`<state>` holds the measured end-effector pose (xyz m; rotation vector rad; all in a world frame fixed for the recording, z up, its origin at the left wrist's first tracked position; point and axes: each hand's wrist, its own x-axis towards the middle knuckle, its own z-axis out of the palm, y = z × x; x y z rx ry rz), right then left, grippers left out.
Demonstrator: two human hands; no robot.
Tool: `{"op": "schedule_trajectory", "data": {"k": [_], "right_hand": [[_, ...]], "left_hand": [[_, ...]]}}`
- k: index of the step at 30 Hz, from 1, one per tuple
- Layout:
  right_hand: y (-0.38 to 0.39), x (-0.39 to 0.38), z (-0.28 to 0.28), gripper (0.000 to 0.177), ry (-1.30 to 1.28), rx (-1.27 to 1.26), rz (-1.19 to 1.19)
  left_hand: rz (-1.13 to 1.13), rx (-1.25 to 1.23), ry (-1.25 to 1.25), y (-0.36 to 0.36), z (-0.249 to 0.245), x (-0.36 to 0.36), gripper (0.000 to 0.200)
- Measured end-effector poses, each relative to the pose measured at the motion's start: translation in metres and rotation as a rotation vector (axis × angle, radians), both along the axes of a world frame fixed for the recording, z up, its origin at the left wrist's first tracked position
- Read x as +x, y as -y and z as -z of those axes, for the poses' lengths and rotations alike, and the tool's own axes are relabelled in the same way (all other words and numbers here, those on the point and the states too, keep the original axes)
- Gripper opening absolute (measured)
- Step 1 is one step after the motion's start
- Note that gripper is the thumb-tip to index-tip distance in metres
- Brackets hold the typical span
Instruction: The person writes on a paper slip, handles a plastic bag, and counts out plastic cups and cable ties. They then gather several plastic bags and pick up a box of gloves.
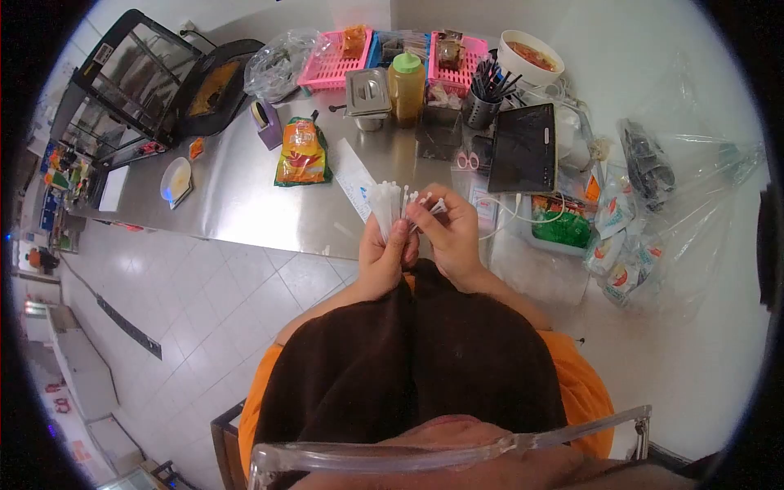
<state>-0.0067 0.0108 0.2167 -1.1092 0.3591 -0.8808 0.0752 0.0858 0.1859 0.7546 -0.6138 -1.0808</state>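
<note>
My left hand is closed around a bundle of thin white sticks with small rounded tips, held upright above the counter's front edge. Close beside it on the right, my right hand pinches a few more such sticks, which fan out to the right. The two hands nearly touch. Behind the bundle, a long white printed strip lies on the steel counter.
Around the counter stand an orange-green packet, a yellow squeeze bottle, a steel container, a tablet, scissors, a utensil holder, a bowl of food, pink baskets and plastic bags.
</note>
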Motion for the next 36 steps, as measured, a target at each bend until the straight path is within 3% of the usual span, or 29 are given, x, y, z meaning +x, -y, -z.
{"op": "schedule_trajectory", "data": {"k": [9, 22, 28, 36], "right_hand": [[0.003, -0.001, 0.007, 0.005, 0.05, 0.01, 0.029], [0.003, 0.001, 0.0, 0.014, 0.082, 0.026, 0.05], [0.015, 0.0, 0.015, 0.014, 0.162, -0.047, -0.103], [0.009, 0.004, 0.003, 0.015, -0.043, -0.085, 0.034]], "left_hand": [[0.013, -0.064, 0.007, 0.0, 0.001, 0.0, 0.018], [0.023, -0.076, 0.012, 0.003, 0.004, 0.002, 0.026], [-0.008, -0.079, -0.014, 0.003, 0.002, 0.002, 0.024], [0.022, -0.067, -0.002, 0.004, 0.003, 0.004, 0.024]]}}
